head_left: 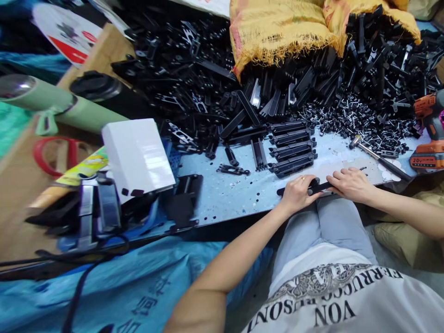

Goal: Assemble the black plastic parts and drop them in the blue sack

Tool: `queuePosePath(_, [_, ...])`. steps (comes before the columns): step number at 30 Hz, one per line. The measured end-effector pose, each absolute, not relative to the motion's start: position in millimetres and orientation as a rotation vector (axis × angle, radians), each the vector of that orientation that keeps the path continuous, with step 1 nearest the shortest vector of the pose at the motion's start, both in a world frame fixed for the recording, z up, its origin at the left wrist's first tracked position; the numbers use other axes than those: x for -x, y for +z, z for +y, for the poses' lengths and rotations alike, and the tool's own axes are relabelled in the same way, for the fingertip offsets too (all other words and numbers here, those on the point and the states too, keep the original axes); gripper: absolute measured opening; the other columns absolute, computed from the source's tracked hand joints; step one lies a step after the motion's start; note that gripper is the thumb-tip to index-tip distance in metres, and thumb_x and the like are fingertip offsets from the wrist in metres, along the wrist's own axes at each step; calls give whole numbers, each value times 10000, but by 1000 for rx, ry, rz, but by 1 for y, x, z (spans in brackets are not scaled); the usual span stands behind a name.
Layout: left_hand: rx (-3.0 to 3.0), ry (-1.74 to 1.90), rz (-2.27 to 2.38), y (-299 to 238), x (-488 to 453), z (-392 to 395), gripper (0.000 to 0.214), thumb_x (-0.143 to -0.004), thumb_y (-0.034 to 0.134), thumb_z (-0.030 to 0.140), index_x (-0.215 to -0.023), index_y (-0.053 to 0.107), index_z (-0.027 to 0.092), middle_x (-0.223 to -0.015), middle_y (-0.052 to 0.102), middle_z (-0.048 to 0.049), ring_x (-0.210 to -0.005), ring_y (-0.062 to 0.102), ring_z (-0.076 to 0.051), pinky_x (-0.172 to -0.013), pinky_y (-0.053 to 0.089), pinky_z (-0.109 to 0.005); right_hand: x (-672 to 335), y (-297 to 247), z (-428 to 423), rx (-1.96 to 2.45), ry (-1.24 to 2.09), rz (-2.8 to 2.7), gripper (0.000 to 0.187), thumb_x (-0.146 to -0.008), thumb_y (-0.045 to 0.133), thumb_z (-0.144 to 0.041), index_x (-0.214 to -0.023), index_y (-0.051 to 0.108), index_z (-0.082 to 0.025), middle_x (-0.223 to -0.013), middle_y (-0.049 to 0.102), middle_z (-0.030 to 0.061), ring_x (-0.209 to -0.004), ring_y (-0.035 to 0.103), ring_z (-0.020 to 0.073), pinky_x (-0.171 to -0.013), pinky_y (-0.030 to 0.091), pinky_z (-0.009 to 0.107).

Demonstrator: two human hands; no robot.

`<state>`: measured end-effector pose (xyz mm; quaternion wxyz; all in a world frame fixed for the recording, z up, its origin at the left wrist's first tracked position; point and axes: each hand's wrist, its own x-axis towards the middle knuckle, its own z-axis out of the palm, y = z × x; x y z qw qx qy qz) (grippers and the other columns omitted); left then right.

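Near the table's front edge, my left hand (299, 193) is closed around a long black plastic part (321, 187). My right hand (351, 184) grips the same part toward its other end, fingers curled over it. Just beyond my left hand lies a stack of similar long black parts (292, 155), laid side by side. A hammer (378, 158) with a dark handle rests to the right of my right hand. Two small black pieces (233, 169) lie on the table left of the stack.
Black parts are heaped (194, 69) along the back, partly under a yellow woven sack (280, 30). Small pins (354, 118) are piled at right, beside an orange cordless drill (430, 134). At left stand a white box (138, 155) and a green tumbler (86, 108).
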<state>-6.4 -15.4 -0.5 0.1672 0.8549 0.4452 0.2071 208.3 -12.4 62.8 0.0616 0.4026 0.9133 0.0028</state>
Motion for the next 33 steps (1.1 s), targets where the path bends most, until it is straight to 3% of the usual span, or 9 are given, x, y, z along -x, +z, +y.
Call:
queuePosePath(7, [-2573, 486, 1296, 20, -43, 32, 470, -867, 513, 428, -1236, 450, 144, -1217, 555, -156, -1200, 460, -272, -951, 388, -398, -256, 17, -2, -1307, -81, 2906, 417, -944, 350, -488, -976, 620, -172, -890, 630, 76, -836, 543, 187, -710, 326, 289])
queuePosePath(10, [-2472, 311, 1591, 31, -71, 95, 252, -916, 389, 196, -1099, 532, 100, -1080, 615, -182, -1081, 537, -262, -893, 395, -398, -271, 9, -3, -1341, -180, 2917, 403, -931, 383, -492, -986, 626, -175, -909, 634, 77, -866, 553, 190, -746, 367, 294])
queuePosePath(12, [-2420, 209, 1691, 33, -87, 134, 249, -880, 359, 70, -1043, 547, 57, -995, 639, -202, -999, 579, -265, -857, 404, -399, -275, 11, 4, -1391, -187, 2916, 392, -933, 386, -480, -1013, 625, -179, -938, 638, 87, -885, 558, 195, -762, 392, 303])
queuePosePath(16, [-2429, 225, 1701, 32, -109, 163, 285, -853, 354, 17, -1089, 513, 19, -927, 650, -204, -892, 621, -264, -800, 427, -384, -274, 22, 55, -1765, 25, 2835, 354, -943, 376, -408, -1081, 603, -174, -1007, 629, 121, -932, 548, 222, -793, 427, 337])
queuePosePath(22, [-2526, 400, 1629, 48, -78, 111, 231, -896, 350, 95, -1028, 539, 83, -1034, 608, -165, -968, 578, -237, -827, 440, -343, -264, 26, 146, -2090, 183, 2455, 287, -897, 414, -228, -1134, 547, -138, -1068, 604, 149, -988, 515, 252, -737, 434, 321])
queuePosePath(27, [-2462, 808, 1657, 46, 5, 38, 252, -952, 310, 225, -975, 548, 148, -903, 617, -102, -874, 582, -206, -808, 462, -339, -259, 30, 157, -2051, 182, 2367, 237, -863, 405, -169, -1026, 567, -116, -1006, 608, 171, -908, 569, 260, -715, 429, 335])
queuePosePath(33, [-2483, 752, 1592, 16, 42, -7, 245, -954, 327, 241, -903, 553, 160, -811, 618, -70, -774, 593, -180, -729, 483, -303, -262, 29, 148, -2225, 195, 2436, 302, -797, 439, -182, -1065, 575, -144, -1045, 564, 149, -732, 588, 222, -621, 427, 316])
